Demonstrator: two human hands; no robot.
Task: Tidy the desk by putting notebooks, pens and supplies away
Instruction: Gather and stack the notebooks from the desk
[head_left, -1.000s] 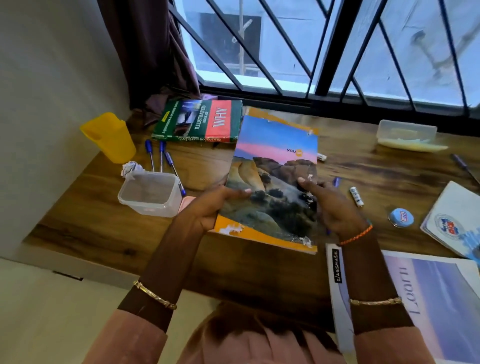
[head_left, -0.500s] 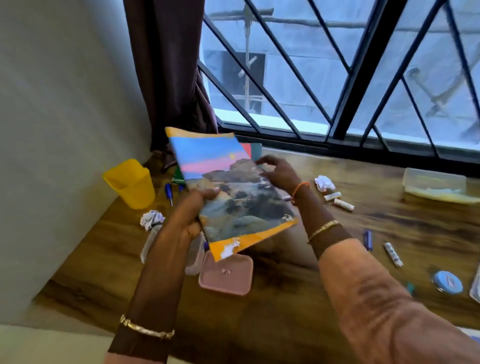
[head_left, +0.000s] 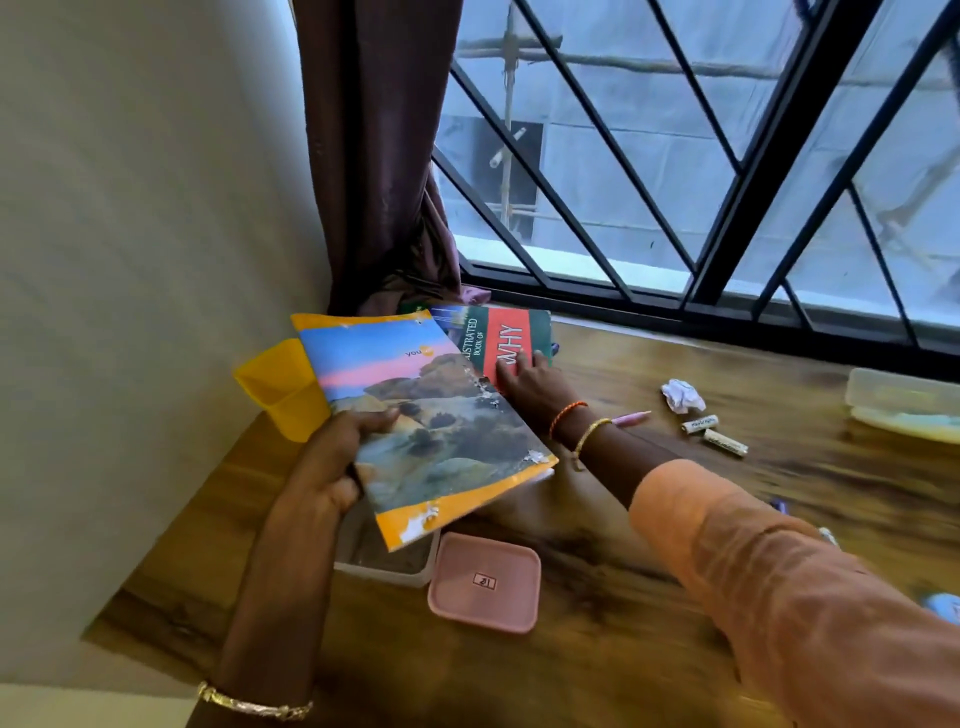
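Both hands are at work in the far corner of the surface (head_left: 597, 649): the left hand (head_left: 332, 467) grips a landscape-covered notebook (head_left: 421, 415) by its near edge, thumb curled on the cover, holding it tilted above the wood, while the right hand (head_left: 524, 379) reaches ahead with fingers laid fairly straight on the green-and-red book (head_left: 498, 338) lying flat by the window. The step in hand looks to be stacking: the notebook is on its way to the book, and the next move calls for squaring one on the other, or sliding the book clear to make room. Beneath the notebook sits a clear tub (head_left: 384, 561), its contents hidden from this angle; its pink lid (head_left: 485, 582) lies just beside it. A yellow cup (head_left: 283, 389) stands behind, apparently with nothing in it. Further right lie a pink pen (head_left: 631, 418), a crumpled paper ball (head_left: 682, 395), two small white cylinders (head_left: 714, 434) and, at the edge, a lidded clear box (head_left: 904, 400), blurred.
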